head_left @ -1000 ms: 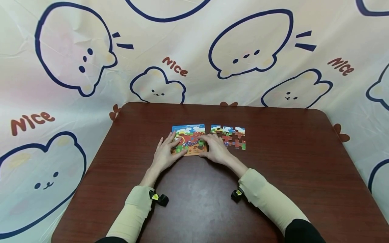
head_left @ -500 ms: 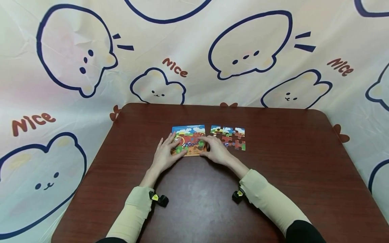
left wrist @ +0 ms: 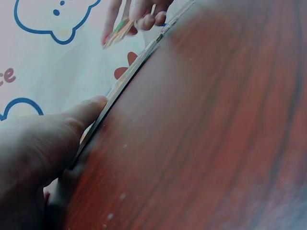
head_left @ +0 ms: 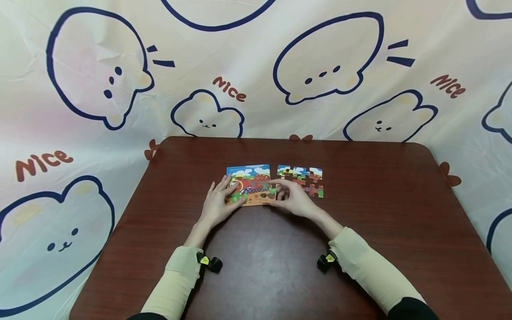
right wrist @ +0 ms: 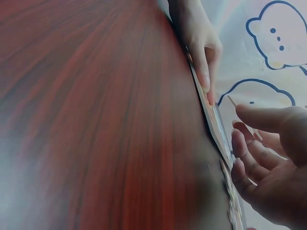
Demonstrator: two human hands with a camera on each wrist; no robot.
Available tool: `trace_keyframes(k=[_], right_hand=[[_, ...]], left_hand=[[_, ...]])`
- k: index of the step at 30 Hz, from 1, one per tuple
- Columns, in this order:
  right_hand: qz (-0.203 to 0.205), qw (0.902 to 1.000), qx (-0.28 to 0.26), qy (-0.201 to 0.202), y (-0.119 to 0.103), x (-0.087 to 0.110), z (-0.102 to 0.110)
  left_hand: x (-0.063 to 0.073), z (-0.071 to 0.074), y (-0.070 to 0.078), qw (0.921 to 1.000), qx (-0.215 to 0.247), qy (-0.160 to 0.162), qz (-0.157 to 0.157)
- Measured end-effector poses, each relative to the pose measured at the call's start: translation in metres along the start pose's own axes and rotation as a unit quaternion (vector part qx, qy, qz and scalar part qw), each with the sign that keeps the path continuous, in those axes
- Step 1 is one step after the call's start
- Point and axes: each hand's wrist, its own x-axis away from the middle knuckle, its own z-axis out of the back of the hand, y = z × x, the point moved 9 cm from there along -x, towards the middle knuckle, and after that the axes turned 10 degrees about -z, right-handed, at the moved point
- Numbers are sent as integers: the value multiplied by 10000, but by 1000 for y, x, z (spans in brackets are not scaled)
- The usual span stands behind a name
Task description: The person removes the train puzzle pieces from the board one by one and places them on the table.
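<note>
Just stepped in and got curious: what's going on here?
Someone is handling a picture puzzle. The left hand rests on its left side, and the right hand pinches a piece raised at its right edge. Other pieces lie to the right of it on the table.

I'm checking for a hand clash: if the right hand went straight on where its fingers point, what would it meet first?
Probably the picture puzzle, directly left of the right hand; if it passes above, the left hand comes next. Height is hard to judge.
</note>
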Motion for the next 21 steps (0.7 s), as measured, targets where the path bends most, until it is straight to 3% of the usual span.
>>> trace_keyframes(k=[21], right_hand=[[-266,9993,116,219,44,58,54]], left_hand=[[0,-1,-1,10000,84,47,-17]])
